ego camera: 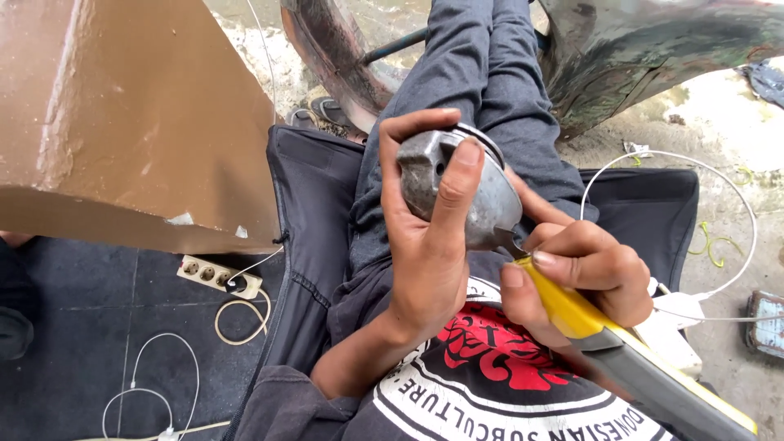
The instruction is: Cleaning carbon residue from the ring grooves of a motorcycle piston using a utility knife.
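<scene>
Item: grey cast-metal housing (457, 189), rounded, dull and scuffed, with a round hole in its upper face and a ringed rim at the far side. Location: you are holding it up over your lap, above your dark trousers (482, 73), close to your chest.

Left hand (425, 245): your fingers (457, 192) are wrapping over the top of the housing while your thumb is curling round its far edge (a grip that looks meant to be steadying the piece against pushing from the tool).

Right hand (584, 269): your fingers are closing round a yellow-handled screwdriver (572, 314), choked up near the shaft, seemingly for finer control. The tip is meeting the lower edge of the housing; the exact contact point is hidden.

Surroundings: a white power strip (219, 276) is lying on the dark floor (73, 327), with a pale cable (245, 318) coiling beside it.
</scene>
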